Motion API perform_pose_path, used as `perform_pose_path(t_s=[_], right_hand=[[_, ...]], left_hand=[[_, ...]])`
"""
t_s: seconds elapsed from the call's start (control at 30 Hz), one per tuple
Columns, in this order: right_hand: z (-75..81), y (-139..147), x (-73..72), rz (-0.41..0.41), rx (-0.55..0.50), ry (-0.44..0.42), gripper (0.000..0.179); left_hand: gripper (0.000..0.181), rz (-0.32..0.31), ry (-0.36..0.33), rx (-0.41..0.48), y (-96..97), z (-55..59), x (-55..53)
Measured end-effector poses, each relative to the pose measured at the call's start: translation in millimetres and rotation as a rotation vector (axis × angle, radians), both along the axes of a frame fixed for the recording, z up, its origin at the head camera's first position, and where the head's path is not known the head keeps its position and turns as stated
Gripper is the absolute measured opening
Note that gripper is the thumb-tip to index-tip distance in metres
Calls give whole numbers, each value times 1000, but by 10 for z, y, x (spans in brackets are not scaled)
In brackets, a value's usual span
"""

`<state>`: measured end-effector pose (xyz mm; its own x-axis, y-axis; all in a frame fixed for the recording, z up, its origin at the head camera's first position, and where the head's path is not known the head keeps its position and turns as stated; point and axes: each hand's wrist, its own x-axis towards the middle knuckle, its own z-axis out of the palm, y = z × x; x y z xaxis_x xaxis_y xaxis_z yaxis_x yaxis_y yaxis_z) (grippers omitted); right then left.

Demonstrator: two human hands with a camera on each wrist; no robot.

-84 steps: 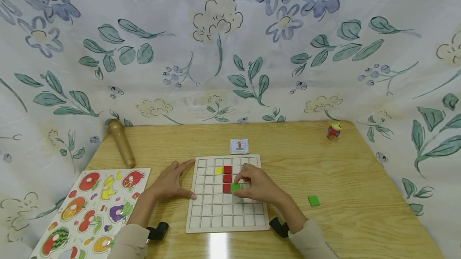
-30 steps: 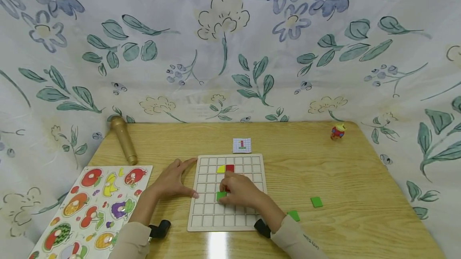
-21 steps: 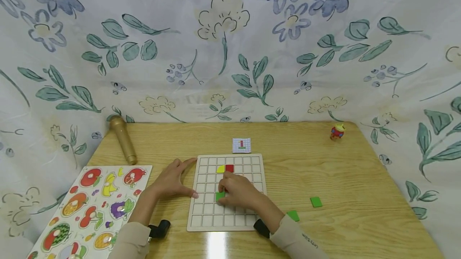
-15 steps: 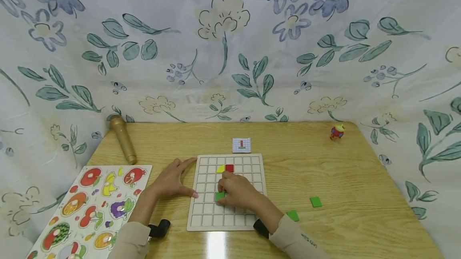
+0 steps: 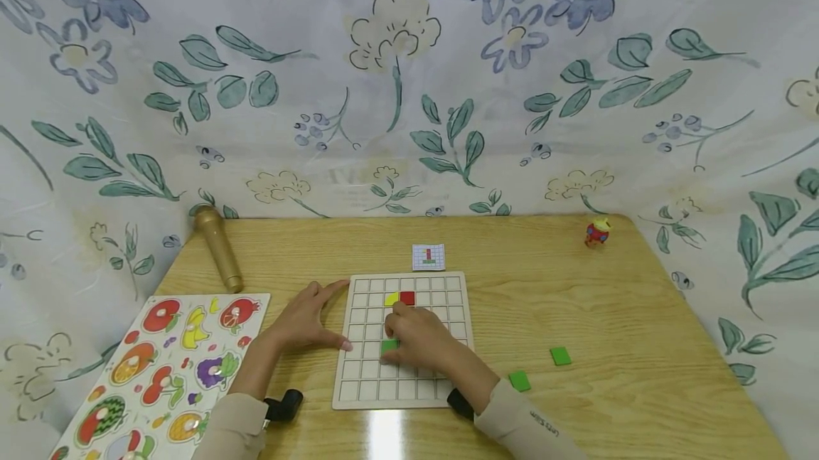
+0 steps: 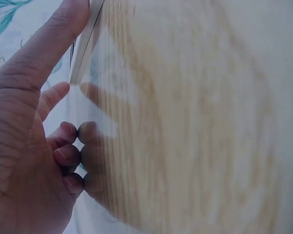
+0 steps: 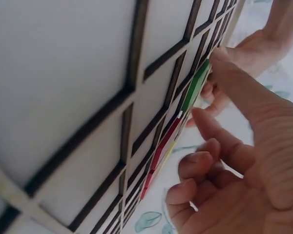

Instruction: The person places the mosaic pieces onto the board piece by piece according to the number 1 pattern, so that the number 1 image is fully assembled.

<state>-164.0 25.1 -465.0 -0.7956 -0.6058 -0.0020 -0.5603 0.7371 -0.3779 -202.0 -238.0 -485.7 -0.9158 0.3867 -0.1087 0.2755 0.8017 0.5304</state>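
My right hand (image 5: 419, 338) pinches a green square tile (image 5: 389, 348) between thumb and index finger, low over the gridded board (image 5: 358, 390). In the right wrist view the green tile (image 7: 195, 87) lies almost flush with the grid, thumb at its far end and index fingertip close to its near end. A yellow tile (image 5: 392, 299) and a red tile (image 5: 407, 298) sit side by side above my fingers. More red (image 7: 166, 141) shows in the right wrist view, hidden by my hand from above. My left hand (image 5: 307, 321) spreads thumb and index finger along the board's left edge.
Two loose green tiles, one nearer (image 5: 520, 381) and one farther (image 5: 560, 355), lie right of the board. A small pattern card (image 5: 428, 257) lies behind it. At left are a fruit puzzle board (image 5: 143, 382) and a gold microphone-shaped object (image 5: 220, 250). A toy figure (image 5: 597, 232) stands far right.
My right hand has moved left and slightly nearer across the board with the green tile. The nearer loose tile has come into view beside my sleeve. My left hand stays at the edge.
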Motion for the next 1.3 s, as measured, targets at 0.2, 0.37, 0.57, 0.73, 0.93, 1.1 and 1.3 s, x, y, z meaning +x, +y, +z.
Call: perform_pose_path(t_s=[0.2, 0.37, 0.57, 0.73, 0.93, 1.1, 1.3], right_hand=[[78, 83, 13, -20, -125, -82, 38], [138, 227, 30, -41, -238, -194, 43], [150, 375, 24, -49, -324, -256, 41], [211, 510, 52, -22, -379, -291, 44], [246, 733, 99, -41, -418, -305, 47], [229, 934, 135, -77, -436, -313, 47], [193, 1174, 193, -101, -465, -318, 46]], left_hand=[[118, -5, -1, 3, 26, 14, -9], [119, -6, 1, -5, 36, 23, -17], [119, -15, 16, -12, 18, -4, -18], [118, -16, 17, -11, 5, -29, -19], [112, -19, 13, 2, 7, -28, -10], [111, -18, 14, 1, 15, -30, -9], [112, -19, 16, -1, 20, -33, -3]])
